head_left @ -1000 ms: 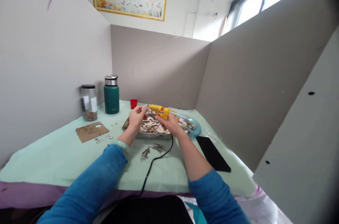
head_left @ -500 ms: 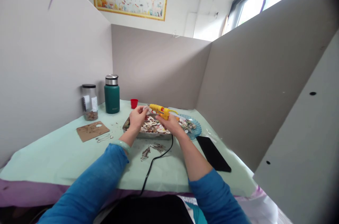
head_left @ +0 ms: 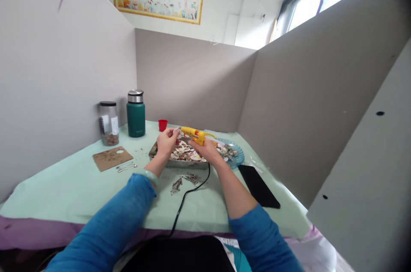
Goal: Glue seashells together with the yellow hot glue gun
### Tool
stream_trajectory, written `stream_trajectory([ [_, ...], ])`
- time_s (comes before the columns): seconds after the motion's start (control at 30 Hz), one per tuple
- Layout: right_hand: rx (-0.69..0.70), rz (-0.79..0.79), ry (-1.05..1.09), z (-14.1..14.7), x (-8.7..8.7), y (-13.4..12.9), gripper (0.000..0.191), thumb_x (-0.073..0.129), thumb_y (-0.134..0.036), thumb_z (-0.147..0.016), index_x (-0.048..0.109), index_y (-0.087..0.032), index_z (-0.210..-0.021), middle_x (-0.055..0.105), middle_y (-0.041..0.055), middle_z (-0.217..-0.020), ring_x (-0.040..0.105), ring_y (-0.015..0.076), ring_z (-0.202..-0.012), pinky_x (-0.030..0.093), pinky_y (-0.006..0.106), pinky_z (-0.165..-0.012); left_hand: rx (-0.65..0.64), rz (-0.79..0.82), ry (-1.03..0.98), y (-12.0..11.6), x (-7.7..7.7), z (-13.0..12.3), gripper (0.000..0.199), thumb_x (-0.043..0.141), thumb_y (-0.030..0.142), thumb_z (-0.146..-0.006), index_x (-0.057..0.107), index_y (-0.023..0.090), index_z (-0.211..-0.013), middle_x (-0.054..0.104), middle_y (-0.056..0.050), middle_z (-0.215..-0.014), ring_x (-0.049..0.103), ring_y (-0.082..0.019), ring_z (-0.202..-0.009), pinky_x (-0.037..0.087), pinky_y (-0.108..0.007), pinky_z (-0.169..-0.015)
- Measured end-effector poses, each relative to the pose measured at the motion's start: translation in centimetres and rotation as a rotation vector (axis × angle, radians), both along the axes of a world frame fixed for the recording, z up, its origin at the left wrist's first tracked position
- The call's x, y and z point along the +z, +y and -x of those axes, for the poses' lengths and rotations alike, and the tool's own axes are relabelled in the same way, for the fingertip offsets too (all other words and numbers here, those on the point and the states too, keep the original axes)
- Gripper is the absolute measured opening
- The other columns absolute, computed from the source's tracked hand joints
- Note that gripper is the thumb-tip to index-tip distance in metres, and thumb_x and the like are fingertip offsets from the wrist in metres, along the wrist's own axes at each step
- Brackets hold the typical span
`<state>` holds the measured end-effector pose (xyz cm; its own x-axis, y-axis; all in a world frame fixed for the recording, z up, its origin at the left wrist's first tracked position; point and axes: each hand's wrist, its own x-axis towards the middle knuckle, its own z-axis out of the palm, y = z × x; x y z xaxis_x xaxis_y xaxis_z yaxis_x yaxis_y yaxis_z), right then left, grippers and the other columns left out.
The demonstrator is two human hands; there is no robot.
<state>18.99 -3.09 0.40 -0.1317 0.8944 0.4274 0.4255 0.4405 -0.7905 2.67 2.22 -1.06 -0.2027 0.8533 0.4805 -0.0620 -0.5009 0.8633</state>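
Note:
My left hand (head_left: 165, 144) pinches a small whitish piece that looks like a shell (head_left: 176, 132). The yellow hot glue gun (head_left: 190, 131) is gripped by my right hand (head_left: 208, 150), its nozzle pointing left at that shell. Whether the tip touches it I cannot tell. An orange light glows on the gun's handle. Both hands hover over a metal tray (head_left: 189, 164) heaped with loose shells (head_left: 183, 149). A black cord (head_left: 183, 201) runs from the gun toward the table's front edge. Behind my right hand, a blue scalloped plate (head_left: 240, 158) bears more shells and small pieces.
Small metal clips (head_left: 176, 186) lie before the tray. Left are safety pins (head_left: 126, 167), brown cardboard (head_left: 109, 161), a lidded jar (head_left: 109, 124), a green thermos (head_left: 136, 120) and a red cup (head_left: 162, 125). A black flat slab (head_left: 259, 187) lies right. Partitions (head_left: 192, 79) enclose the table.
Almost nothing differs. The glue gun's nozzle and the shell stay close together, and both hands keep their places; the view has shifted very slightly.

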Motion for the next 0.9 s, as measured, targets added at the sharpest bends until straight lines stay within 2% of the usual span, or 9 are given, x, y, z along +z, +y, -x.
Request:
stream_trajectory([
  [0.33,-0.01,0.034,0.025,0.02,-0.09,0.1,0.036,0.061,-0.049,-0.072,0.049,-0.017,-0.062,0.043,-0.0043,-0.047,0.039,0.0078,-0.043,0.031,0.02,-0.042,-0.014,0.002,-0.012,0.06,-0.05,-0.05,0.033,0.066,0.044,-0.067,0.062,0.016,-0.084,0.064,-0.001,-0.065,0.056,-0.012,-0.045,0.046,-0.023,-0.045],
  [0.9,-0.014,0.046,0.012,-0.2,-0.54,0.63,0.039,0.061,-0.052,-0.071,0.049,-0.017,-0.06,0.045,-0.0037,-0.046,0.04,0.0076,-0.041,0.032,0.02,-0.04,-0.02,0.008,-0.014,-0.4,0.27,-0.15,0.032,0.066,0.041,-0.067,0.062,0.014,-0.084,0.063,-0.001,-0.064,0.056,-0.011,-0.045,0.046,-0.022,-0.044],
])
